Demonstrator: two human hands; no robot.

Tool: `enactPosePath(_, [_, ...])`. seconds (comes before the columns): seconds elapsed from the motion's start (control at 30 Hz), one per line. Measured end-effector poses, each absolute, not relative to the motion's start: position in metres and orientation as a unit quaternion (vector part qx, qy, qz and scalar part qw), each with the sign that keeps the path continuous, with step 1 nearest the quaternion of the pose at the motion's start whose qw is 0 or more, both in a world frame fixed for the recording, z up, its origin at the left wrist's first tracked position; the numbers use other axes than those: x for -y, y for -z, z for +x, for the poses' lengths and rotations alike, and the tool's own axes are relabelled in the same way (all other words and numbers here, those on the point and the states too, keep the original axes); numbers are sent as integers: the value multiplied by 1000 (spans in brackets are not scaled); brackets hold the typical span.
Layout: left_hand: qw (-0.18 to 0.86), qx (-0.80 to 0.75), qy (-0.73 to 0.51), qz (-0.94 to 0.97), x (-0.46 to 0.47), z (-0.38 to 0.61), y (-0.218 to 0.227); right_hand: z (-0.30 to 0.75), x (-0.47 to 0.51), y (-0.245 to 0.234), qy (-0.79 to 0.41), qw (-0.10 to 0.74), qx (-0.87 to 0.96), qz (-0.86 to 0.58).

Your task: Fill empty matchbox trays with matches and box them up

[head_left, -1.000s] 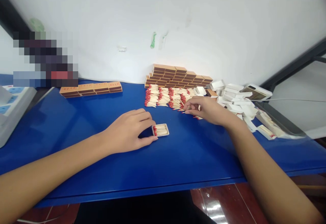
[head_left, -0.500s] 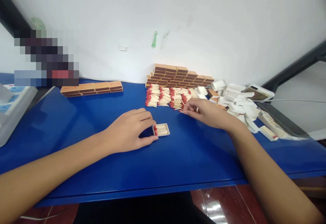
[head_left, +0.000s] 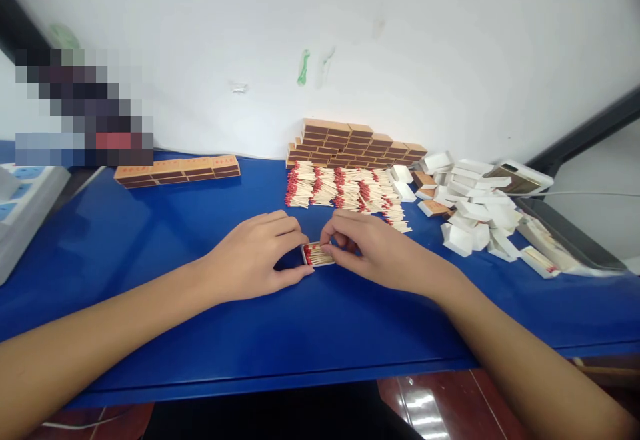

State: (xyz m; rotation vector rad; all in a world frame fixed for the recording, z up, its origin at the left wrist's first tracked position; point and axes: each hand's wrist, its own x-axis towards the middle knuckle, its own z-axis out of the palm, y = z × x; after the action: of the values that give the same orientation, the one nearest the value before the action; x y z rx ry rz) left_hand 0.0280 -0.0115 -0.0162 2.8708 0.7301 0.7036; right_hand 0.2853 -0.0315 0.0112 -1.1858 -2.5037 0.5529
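A small white matchbox tray (head_left: pixel 319 265) with red-headed matches in it lies on the blue table. My left hand (head_left: pixel 257 257) rests on the table and grips the tray's left end between thumb and forefinger. Over the tray's right end, my right hand (head_left: pixel 367 247) is closed in a pinch on matches (head_left: pixel 320 247), largely hidden by the fingertips. Behind both hands, loose matches (head_left: pixel 345 189) lie in several rows, their red heads mostly toward the left.
Brown matchboxes (head_left: pixel 350 143) are stacked against the wall, with a lower row of boxes (head_left: pixel 180 170) at left. White empty trays (head_left: pixel 480 203) are heaped at right, near a phone (head_left: pixel 520 177) and a dark tray (head_left: pixel 570 233). A power strip (head_left: pixel 35 220) stands far left.
My right hand has moved left and toward me, from the loose matches to the matchbox tray. My left hand keeps its grip on the tray. The view has shifted slightly.
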Motion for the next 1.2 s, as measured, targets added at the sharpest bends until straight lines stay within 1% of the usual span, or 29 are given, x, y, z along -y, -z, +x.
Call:
enactPosePath(0.23, [45,-238,-235,941,12,28,16,277,34,-5,-190,155,877,-414])
enactPosePath(0.4, [49,-243,-229,941,12,28,14,283,33,-11,-172,164,875,-422])
enactPosePath(0.47, [48,-243,-228,942,12,27,14,296,27,-15,-143,188,871,-432])
enactPosePath(0.57, [40,-243,-229,942,12,26,14,329,11,-20,-60,228,842,-485])
enactPosePath(0.63, [41,-243,-227,942,12,24,15,354,0,-21,-28,210,817,-536])
enactPosePath(0.7, [42,-244,-226,942,11,23,16,374,-9,-20,-34,174,806,-565])
enactPosePath(0.77, [41,-243,-225,943,11,23,16,384,-14,-18,-59,156,807,-566])
enactPosePath(0.9, [38,-241,-226,943,11,23,15,373,-14,-13,-103,164,833,-518])
enactPosePath(1.0, [37,-241,-227,943,11,24,15,356,-11,-11,-104,159,839,-510])
enactPosePath(1.1, [37,-242,-226,943,12,24,15,344,-8,-9,-84,166,799,-572])
enactPosePath(1.2, [38,-242,-223,943,12,24,15,335,-6,-7,-81,155,749,-640])
